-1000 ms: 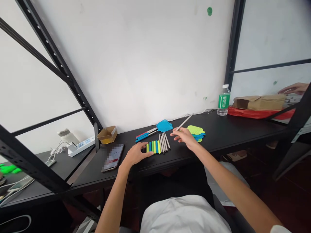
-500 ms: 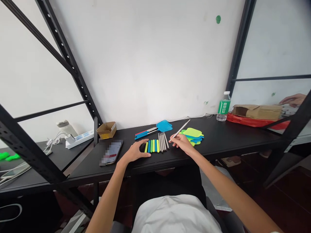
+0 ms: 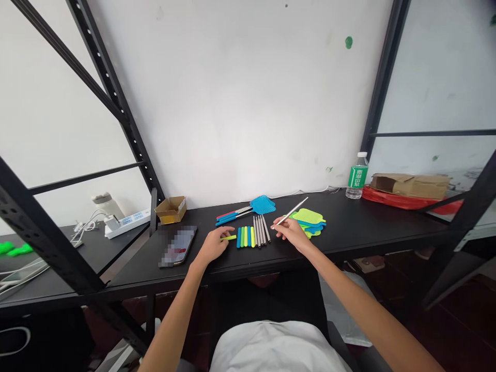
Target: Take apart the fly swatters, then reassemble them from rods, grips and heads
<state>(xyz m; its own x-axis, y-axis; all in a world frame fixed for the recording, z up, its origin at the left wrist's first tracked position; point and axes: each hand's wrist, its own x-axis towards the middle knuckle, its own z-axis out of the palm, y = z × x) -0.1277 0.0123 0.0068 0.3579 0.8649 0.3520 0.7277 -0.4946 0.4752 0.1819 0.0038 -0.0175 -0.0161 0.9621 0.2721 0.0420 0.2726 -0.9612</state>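
Observation:
My left hand [image 3: 215, 244] is closed around a yellow-green handle tube [image 3: 231, 237], whose end sticks out to the right. Beside it lies a row of blue, green and yellow handle tubes [image 3: 246, 237]. To their right are several thin metal rods [image 3: 261, 230], side by side. My right hand [image 3: 288, 230] pinches one metal rod [image 3: 293, 211] near its lower end; the rod slants up to the right. Just behind that hand is a pile of yellow-green and blue fly swatter heads [image 3: 310, 216]. Assembled fly swatters [image 3: 262, 204] with blue heads lie farther back.
A phone [image 3: 182, 245] and an open cardboard box [image 3: 170, 210] are on the left of the black table [image 3: 337, 222]. A water bottle [image 3: 357, 176] stands at the back right, near a carton [image 3: 414, 185] on red plastic. Black shelf posts rise on both sides.
My left hand has taken the leftmost yellow-green tube out of the row and moved slightly left with it. My right hand still holds the rod, nearly in the same place.

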